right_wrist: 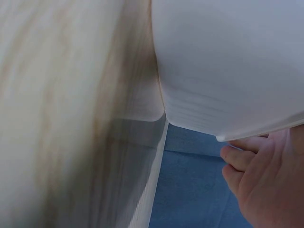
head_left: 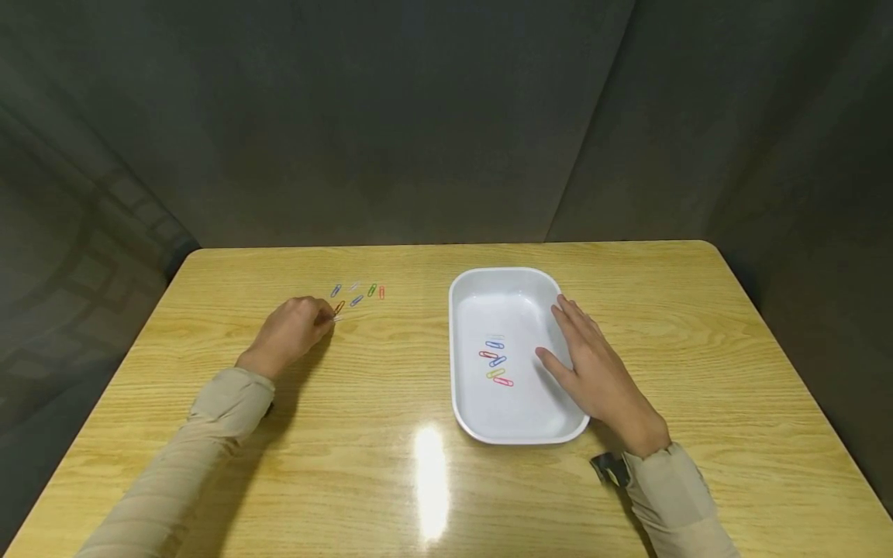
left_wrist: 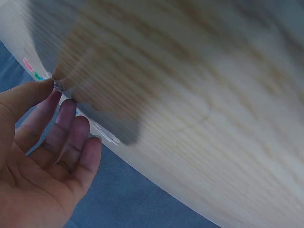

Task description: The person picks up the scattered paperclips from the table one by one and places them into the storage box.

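My left hand (head_left: 289,329) is low over the table at the left, thumb and index fingertips pinching a small paper clip (left_wrist: 58,87), largely hidden by the fingertips. Right by those fingertips in the head view is an orange paper clip (head_left: 339,308). A white paper clip (left_wrist: 107,133) lies near the little finger in the left wrist view. My right hand (head_left: 593,372) rests along the right rim of a white tray (head_left: 453,349), fingers straight and thumb over the inside. Inside the tray lie several coloured clips, among them a pink paper clip (head_left: 503,381).
Beyond the left hand, several more clips lie loose, including a green paper clip (head_left: 372,290), a red paper clip (head_left: 381,292) and a blue paper clip (head_left: 356,301). Dark curtains (head_left: 391,139) hang behind the wooden table (head_left: 377,465).
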`<state>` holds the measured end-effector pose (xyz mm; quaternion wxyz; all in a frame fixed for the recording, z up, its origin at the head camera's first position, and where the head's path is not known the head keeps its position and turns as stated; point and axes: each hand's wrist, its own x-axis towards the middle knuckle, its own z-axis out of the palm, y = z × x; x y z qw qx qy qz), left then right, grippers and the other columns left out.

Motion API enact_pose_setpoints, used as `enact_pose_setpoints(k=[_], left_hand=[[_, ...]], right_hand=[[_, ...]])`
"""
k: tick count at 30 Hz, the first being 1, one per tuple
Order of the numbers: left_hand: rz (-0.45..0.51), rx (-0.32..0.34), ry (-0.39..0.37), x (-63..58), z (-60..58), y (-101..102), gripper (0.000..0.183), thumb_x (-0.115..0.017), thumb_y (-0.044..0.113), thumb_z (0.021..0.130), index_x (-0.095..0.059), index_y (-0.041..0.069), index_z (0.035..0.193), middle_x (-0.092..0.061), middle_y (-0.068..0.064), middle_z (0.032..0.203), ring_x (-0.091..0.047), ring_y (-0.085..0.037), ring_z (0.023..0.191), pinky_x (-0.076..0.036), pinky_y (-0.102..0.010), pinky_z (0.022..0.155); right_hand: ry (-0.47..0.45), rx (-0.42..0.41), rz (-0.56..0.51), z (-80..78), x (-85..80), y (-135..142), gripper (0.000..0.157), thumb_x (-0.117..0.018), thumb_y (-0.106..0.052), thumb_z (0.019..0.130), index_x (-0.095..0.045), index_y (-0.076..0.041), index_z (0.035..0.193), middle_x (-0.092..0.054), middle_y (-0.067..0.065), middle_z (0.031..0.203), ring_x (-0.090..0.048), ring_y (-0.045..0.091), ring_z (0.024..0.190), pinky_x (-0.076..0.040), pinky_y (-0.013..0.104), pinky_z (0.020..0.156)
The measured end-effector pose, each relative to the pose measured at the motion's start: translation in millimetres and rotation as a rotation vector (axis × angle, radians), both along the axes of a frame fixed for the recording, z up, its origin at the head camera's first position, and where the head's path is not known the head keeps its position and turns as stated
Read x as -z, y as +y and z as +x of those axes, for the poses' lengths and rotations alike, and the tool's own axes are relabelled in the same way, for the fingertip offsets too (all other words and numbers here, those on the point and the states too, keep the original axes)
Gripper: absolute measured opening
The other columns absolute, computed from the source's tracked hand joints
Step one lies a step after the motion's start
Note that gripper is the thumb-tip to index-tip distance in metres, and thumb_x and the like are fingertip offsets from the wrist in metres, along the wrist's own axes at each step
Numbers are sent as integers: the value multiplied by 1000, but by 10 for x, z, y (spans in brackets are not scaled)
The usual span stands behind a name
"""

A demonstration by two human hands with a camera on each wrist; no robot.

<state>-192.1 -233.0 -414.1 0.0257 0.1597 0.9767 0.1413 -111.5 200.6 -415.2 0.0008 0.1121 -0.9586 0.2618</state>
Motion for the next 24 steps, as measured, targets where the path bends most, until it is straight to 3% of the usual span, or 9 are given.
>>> enact_pose_setpoints(k=[11, 24], left_hand=[[-30, 15, -71, -10, -35, 25, 22, -65, 17, 96, -72, -2, 106, -72, -17, 104, -68, -32, 95, -55, -48, 85], [-4, -13, -206, -28, -62, 68, 16, -61, 16, 97, -67, 2, 102, -69, -13, 98, -63, -22, 84, -52, -41, 76]], right_hand=[[6, -1, -5, 4, -1, -2, 74, -58, -34, 99, -26, 5, 153, -17, 22, 164, -17, 44, 150, -18, 60, 120], [-1, 3, 0, 2, -3, -7, 74, -58, -35, 99, -26, 3, 154, -16, 20, 165, -17, 44, 151, -19, 61, 120]])
